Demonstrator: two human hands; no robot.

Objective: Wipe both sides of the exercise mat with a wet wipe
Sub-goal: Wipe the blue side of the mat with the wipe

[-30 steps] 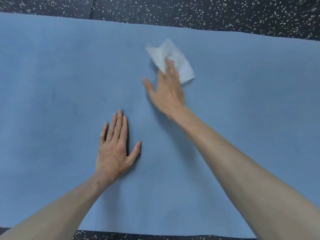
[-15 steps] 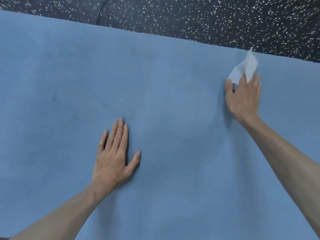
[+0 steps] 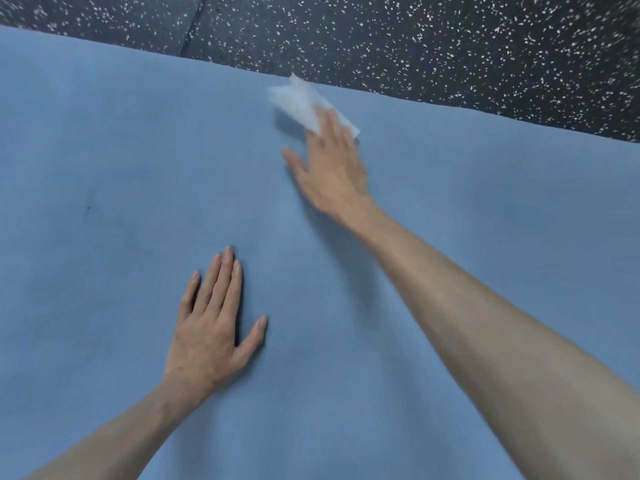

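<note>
A blue exercise mat (image 3: 104,150) lies flat and fills most of the head view. My left hand (image 3: 213,327) rests palm down on it near the middle, fingers apart, holding nothing. My right hand (image 3: 332,168) reaches toward the mat's far edge and presses a white wet wipe (image 3: 301,102) flat against the mat under its fingertips. The wipe sticks out beyond the fingers, close to the far edge, and looks blurred by motion.
Dark speckled rubber floor (image 3: 415,39) runs along the far side of the mat, with a tile seam (image 3: 194,26) at the upper left. A small dark speck (image 3: 88,207) marks the mat on the left.
My right hand swept the wipe out to the right along the far edge, then back left to near the middle. My left hand stayed planted on the mat.
</note>
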